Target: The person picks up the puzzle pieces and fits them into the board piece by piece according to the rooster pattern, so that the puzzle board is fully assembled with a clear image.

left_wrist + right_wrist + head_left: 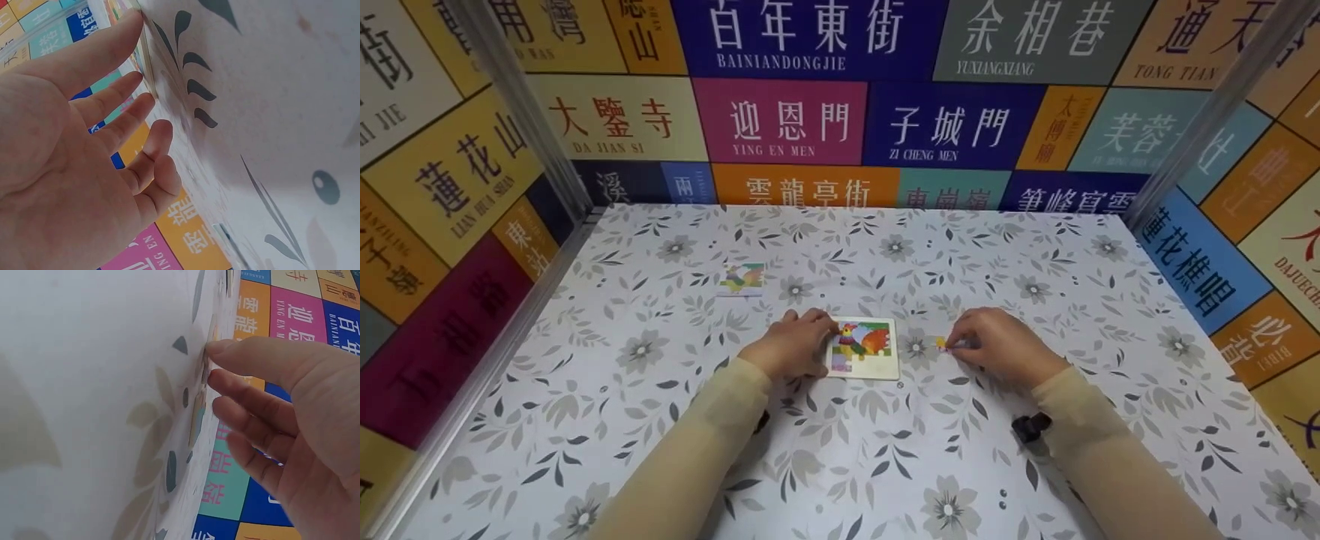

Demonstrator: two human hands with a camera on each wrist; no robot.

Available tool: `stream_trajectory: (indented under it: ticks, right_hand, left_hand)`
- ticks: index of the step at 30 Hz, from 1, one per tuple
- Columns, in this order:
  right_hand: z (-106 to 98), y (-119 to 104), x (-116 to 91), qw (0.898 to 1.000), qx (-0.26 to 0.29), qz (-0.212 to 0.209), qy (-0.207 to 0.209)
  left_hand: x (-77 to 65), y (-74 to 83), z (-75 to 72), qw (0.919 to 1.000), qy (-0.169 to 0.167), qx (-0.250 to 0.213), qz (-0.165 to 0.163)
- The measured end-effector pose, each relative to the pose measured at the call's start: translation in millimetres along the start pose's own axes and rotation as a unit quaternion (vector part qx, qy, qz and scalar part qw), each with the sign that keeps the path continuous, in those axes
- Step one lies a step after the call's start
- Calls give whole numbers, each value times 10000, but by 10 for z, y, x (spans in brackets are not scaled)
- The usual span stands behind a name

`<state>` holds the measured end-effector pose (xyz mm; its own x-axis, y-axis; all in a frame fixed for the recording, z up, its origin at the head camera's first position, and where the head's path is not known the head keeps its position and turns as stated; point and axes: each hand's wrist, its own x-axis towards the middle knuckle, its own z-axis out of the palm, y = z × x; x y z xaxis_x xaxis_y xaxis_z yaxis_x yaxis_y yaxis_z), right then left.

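Observation:
A rooster picture puzzle in a cream tray [877,367] lies flat on the table, partly filled with bright pieces and with a bare strip along its bottom. My left hand [791,345] holds the tray's left side, thumb near the lower corner and fingers near the upper one; the left wrist view shows the tray's edge [147,62] beside the thumb and fingertips. To the right of the tray, my right hand [997,345] pinches a small puzzle piece [940,343] between thumb and index finger, low over the table. Its other fingers are bent loosely in the right wrist view.
A small card [742,279] with a matching rooster picture lies behind and left of the tray. The table [840,465] has a leaf-and-flower cover. Printed panels [780,120] enclose its back and sides. A light blue-topped piece [197,421] lies beneath the right fingers.

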<state>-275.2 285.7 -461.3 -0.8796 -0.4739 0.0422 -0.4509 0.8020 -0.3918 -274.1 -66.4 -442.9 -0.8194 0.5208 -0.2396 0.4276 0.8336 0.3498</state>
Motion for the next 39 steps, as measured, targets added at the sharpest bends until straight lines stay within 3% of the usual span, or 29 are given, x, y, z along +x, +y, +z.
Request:
stream_trajectory:
  ticks: [5, 11, 16, 28, 39]
  right_hand:
    - [21, -8, -20, 9999, 12, -121, 112]
    - [38, -39, -36, 9998, 79, 14, 195]
    - [17, -63, -22, 9995, -26, 130, 273]
    - [67, -98, -35, 9984, -255, -186, 460]
    - [31, -152, -46, 9987, -225, -9, 457]
  left_hand:
    - [9, 8, 20, 9998, -118, -31, -142]
    - [33, 6, 24, 9996, -186, -12, -214]
    - [34, 20, -12, 9997, -141, 44, -217]
    - [17, 22, 36, 9998, 2, 72, -191]
    - [54, 41, 7, 9996, -44, 29, -261]
